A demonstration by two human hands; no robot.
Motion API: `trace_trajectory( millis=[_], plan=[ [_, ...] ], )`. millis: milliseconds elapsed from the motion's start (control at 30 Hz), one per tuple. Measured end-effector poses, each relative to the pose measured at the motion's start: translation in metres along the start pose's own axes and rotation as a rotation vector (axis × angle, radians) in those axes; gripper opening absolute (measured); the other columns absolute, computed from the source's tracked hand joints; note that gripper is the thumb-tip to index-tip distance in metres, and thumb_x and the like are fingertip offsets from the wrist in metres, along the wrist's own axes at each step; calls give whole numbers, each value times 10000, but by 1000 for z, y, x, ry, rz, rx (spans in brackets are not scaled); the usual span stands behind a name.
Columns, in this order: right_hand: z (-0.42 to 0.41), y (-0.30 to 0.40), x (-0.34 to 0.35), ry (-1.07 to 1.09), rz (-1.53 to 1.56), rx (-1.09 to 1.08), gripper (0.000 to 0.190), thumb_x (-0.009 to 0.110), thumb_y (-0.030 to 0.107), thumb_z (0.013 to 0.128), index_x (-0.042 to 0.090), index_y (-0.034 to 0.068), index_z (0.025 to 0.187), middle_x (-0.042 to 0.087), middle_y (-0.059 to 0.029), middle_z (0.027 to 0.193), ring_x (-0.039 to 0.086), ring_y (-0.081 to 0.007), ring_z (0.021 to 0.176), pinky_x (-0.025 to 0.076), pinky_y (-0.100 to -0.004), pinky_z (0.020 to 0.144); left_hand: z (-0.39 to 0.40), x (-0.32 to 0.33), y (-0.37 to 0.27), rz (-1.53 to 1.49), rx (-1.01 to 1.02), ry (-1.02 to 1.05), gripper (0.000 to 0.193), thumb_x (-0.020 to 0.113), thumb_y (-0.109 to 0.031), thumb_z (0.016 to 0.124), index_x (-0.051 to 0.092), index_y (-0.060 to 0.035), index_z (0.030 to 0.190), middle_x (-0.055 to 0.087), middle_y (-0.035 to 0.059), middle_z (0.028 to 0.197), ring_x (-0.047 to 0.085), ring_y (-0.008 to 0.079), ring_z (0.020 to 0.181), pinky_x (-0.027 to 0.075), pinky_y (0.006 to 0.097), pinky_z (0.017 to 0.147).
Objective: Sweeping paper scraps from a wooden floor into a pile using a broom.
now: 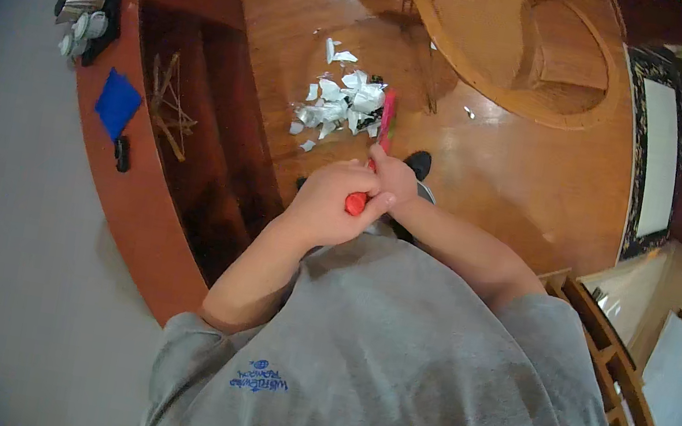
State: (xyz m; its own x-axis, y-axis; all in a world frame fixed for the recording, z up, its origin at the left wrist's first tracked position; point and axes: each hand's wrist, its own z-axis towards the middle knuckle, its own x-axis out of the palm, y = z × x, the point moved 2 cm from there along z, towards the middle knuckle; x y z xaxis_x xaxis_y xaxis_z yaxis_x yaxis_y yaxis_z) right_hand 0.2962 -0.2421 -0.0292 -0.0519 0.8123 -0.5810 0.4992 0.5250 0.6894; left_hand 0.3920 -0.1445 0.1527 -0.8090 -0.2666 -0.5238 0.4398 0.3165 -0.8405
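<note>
My left hand (334, 195) is wrapped around the top end of a red broom handle (356, 203). Just below it, my right hand (395, 180) grips the same handle. The pink broom head (389, 110) rests on the wooden floor beyond my hands. Against its left side lies a heap of torn white scraps (342, 103), with some dark and shiny bits mixed in. A few loose white scraps (339, 53) lie just past the heap. Part of my dark shoe (417, 164) shows beside my right hand.
Along the left runs a reddish-brown cabinet (143, 235) bearing a kettle (83, 1), cups (89, 26), a blue square item (118, 104) and a small black object (122, 153). Wooden sticks (169, 105) lie inside. A round-rimmed wooden chair (513, 53), a framed panel (654, 159) and a wooden rack (616, 377) are right.
</note>
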Motion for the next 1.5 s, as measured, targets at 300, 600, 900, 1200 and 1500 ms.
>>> trace_trajectory(
  millis=[300,600,900,1200,1500],
  plan=[
    [-5,12,-60,54,45,-86,389,632,465,1005,519,92,999,694,-170,797,696,-426,791,525,-546,687,18,18,-38,-7,36,-30,245,798,-199,869,608,-92,755,639,89,749,642,315,750,511,418,724],
    [42,-33,-34,139,143,45,423,598,484,1005,527,69,1044,693,-248,837,688,-479,837,508,-574,712,32,6,-4,-123,-35,-126,275,770,-249,918,619,-64,781,621,125,754,623,350,755,498,436,705],
    [85,16,26,161,269,-209,413,632,460,956,540,83,1100,703,-232,881,704,-447,888,512,-519,742,2,-59,39,33,38,16,337,768,-336,915,632,-62,773,651,137,791,630,371,825,507,430,736],
    [22,119,-47,-96,59,51,342,730,261,985,612,128,1277,743,-152,1078,743,-247,968,567,-393,834,-42,-66,140,-579,-166,-26,510,757,-102,874,591,-87,1356,610,133,1330,604,304,1214,538,370,926],
    [70,155,-62,430,61,-423,396,818,251,905,618,112,1217,718,-133,911,721,-331,827,548,-393,697,-33,-13,193,-274,-368,-213,567,788,-136,838,609,-64,1370,599,163,1403,602,336,1265,510,403,1063]
  ],
)
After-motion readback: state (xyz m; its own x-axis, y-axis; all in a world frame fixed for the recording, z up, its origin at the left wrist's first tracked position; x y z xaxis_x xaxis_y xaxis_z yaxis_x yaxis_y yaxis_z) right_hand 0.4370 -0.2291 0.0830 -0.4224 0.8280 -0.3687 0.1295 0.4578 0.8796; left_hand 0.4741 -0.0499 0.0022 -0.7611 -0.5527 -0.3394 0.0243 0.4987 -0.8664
